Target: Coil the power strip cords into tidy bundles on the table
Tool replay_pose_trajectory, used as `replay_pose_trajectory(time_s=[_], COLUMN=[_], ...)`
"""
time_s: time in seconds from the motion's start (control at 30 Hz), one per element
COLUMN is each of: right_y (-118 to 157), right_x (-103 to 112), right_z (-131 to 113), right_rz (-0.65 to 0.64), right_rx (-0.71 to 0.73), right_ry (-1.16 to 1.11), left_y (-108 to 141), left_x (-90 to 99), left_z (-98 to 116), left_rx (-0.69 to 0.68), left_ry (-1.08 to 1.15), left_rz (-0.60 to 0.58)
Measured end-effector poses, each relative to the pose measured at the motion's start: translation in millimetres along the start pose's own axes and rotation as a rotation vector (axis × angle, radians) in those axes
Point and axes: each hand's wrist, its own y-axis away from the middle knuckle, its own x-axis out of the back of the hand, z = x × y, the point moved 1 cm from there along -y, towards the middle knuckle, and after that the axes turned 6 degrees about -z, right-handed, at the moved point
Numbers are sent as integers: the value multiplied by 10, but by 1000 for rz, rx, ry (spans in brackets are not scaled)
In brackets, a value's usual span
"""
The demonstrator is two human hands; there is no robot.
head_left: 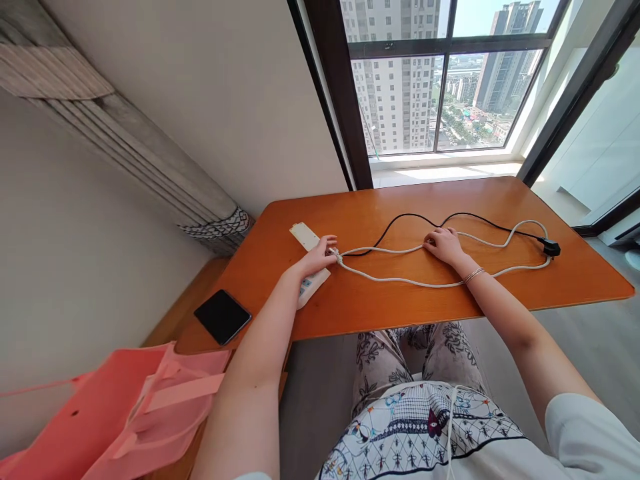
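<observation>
A white power strip [314, 288] lies slantwise near the left end of the orange-brown table [380, 313]. My left hand [320, 257] crosses over its middle and hides part of it. Its fingers are closed at the bunched end of a white cable [400, 280], beside the strip. Further right, my right hand [444, 245] rests low over the table, its curled fingers closed on the cable's upper strand. The white cable loops out to a black plug [551, 247] at the right. A thin black cord [410, 215] runs behind my right hand, toward the same plug.
A black-screened tablet [223, 317] lies at the lower left, beside a pink fabric organiser [150, 407]. Behind the table are a window [445, 100] and a wall. A gathered curtain [150, 160] hangs on the left. My legs are under the table's front edge.
</observation>
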Motion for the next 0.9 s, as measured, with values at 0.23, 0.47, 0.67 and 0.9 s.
replay_pose_trajectory(time_s=[0.23,0.47,0.67,0.9], right_y=[72,88,59,67], right_x=[-60,-48,-29,178], right_z=[-19,-16,-65,-361], right_rz=[34,37,209,515], right_rx=[4,21,113,108], right_ry=[-59,-73,-167,-188], left_y=[-14,-150,-76,201], left_x=[177,266,380,247], left_z=[-133,16,509,1251], left_rx=[-51,-80,-189,-494], left_ry=[-503,-518,-100,241], left_rz=[125,139,444,506])
